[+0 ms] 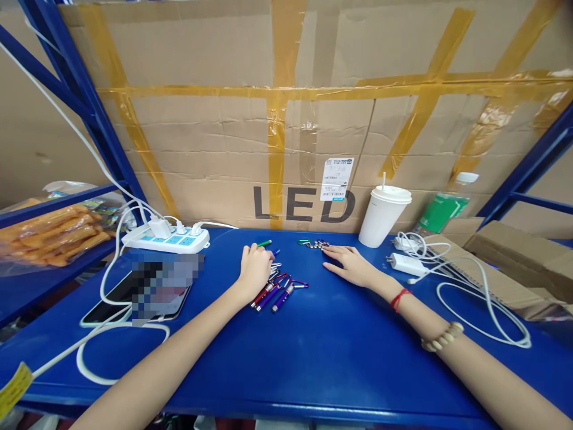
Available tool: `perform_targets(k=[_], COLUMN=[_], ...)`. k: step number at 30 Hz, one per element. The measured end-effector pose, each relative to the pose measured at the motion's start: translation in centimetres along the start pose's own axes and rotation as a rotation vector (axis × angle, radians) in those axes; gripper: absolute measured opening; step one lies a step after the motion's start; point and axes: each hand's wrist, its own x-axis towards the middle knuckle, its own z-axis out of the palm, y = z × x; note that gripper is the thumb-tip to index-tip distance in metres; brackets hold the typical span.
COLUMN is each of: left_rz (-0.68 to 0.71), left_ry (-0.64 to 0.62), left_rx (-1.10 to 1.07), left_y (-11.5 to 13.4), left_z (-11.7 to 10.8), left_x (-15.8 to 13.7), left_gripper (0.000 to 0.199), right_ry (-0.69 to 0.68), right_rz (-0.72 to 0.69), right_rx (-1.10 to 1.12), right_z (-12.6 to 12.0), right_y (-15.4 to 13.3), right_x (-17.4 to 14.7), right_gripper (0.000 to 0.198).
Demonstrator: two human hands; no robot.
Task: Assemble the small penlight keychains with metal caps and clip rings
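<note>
My left hand [256, 267] is curled, knuckles up, over the far end of a small pile of keychain flashlights. A green metal tube [265, 243] and a blue one [276, 252] poke out beyond its fingers. What the fingers grip is hidden. Nearer me lie a red keychain flashlight [260, 295] and a purple keychain flashlight [283, 298] with carabiner clips. My right hand [348, 266] rests palm down with its fingers stretched out. Its fingertips are at a cluster of small round metal pieces [319, 243], beside a green carabiner [304, 242].
Phones [120, 289] and a white power strip [172, 237] with cables are on the left. At right stand a white lidded cup [384, 215] and a green-labelled bottle [443, 209], near a charger [407, 264] and an open carton [523, 263]. A large cardboard box [215, 137] backs the blue table [313, 364].
</note>
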Motion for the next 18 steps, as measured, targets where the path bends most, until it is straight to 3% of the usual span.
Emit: perform_targets(k=[3,8,11,14,18], left_rz=[0.002,-0.005,-0.006,0.007,-0.020], left_ry=[0.006,0.044,0.061,0.028,-0.113], left_rx=[-0.026,-0.046,-0.201,-0.451,-0.704], left_y=[0.0,0.9,2.2,4.1,6.7], left_z=[0.0,-0.3,-0.6,-0.9,-1.1], left_x=[-0.1,-0.4,-0.8,-1.6,-3.7], left_gripper=[0.028,0.045,0.044,0.033,0.028], right_ry=[0.049,0.056,0.062,0.099,0.233], right_rz=[-0.002,-0.003,-0.012,-0.008,0.043], right_rx=[-0.016,-0.043,0.000,0.151,0.502], right_z=[-0.1,-0.2,-0.4,-1.0,-2.5], right_y=[0.1,0.3,0.2,-0.8,-3.3], right_x=[-0.1,-0.3,-0.4,-0.7,-1.3], right_gripper=[0.033,0.026,0.024,0.022,0.022])
